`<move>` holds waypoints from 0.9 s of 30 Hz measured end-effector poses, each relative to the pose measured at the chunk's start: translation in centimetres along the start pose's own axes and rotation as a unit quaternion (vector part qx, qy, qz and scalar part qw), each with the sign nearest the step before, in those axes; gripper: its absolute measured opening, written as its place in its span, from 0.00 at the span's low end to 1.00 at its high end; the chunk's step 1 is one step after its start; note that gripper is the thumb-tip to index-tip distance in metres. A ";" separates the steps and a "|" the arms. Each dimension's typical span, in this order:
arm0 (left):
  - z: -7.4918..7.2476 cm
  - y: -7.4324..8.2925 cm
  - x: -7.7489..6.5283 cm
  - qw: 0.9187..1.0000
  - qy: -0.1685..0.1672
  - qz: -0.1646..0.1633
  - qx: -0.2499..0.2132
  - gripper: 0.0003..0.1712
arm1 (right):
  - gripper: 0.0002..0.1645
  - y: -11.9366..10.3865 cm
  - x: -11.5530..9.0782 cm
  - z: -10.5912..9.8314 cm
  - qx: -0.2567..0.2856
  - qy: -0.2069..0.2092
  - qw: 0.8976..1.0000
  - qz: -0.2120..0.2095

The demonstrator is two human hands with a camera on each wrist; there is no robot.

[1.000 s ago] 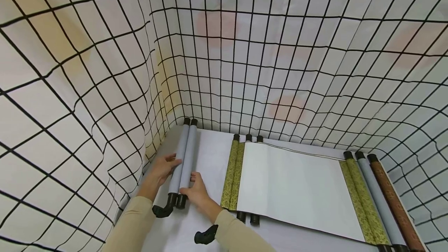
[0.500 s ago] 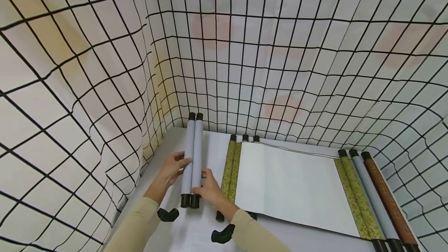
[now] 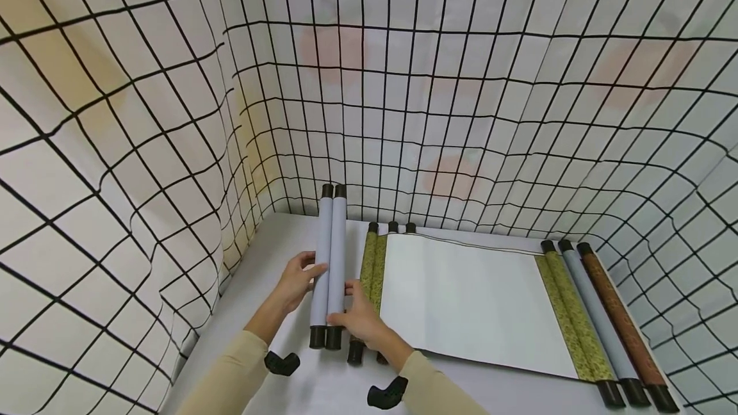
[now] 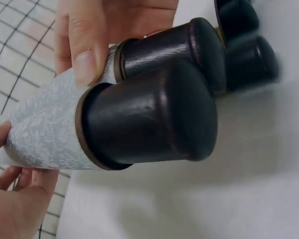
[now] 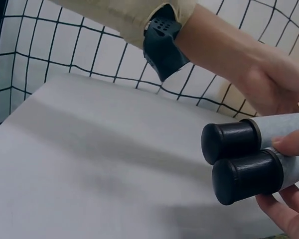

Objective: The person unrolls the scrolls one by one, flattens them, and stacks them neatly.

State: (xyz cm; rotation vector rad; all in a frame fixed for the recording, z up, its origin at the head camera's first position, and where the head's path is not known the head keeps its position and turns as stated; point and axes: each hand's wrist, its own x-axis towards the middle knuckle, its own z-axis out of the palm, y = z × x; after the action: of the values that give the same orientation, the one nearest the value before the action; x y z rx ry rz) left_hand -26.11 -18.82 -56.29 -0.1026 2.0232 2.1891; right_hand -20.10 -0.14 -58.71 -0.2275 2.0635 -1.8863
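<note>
Two pale grey-blue patterned scrolls with dark end knobs lie side by side, touching along their length. My left hand grips the left scroll around its middle, thumb on top. My right hand holds the right scroll close to its near end, just short of the knob; its thumb and fingers show beside the dark knobs in the right wrist view. The near ends are raised over the white surface, with shadows below. Fingers under the scrolls are partly hidden.
Right of my hands, a white sheet spreads between green patterned rolls. Another green roll, a grey roll and a brown roll lie at the right. Black wire grid encloses the white table at back and sides.
Both hands have carried the grey scrolls rightward from the table's left side, closer to the green rolls. The scrolls stay side by side, and both hands keep their hold.
</note>
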 end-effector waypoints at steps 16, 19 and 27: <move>6.4 -0.2 0.0 0.999 -0.038 0.001 -0.037 0.21 | 0.55 -0.4 -3.6 -6.0 0.020 0.011 1.000 0.002; 7.9 -0.2 0.2 0.998 -0.048 0.007 -0.043 0.21 | 0.49 -0.1 -3.9 -7.3 0.007 0.027 1.000 -0.005; 11.7 0.6 0.8 0.993 -0.100 0.031 -0.054 0.22 | 0.31 -0.6 -4.2 -10.4 -0.005 0.099 0.995 -0.018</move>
State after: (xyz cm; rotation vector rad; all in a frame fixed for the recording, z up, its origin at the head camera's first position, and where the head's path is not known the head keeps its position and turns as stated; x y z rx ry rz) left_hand -26.35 -7.16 -54.83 0.1625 1.8252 2.2450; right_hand -19.91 10.91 -56.88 -0.0819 2.2105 -1.9913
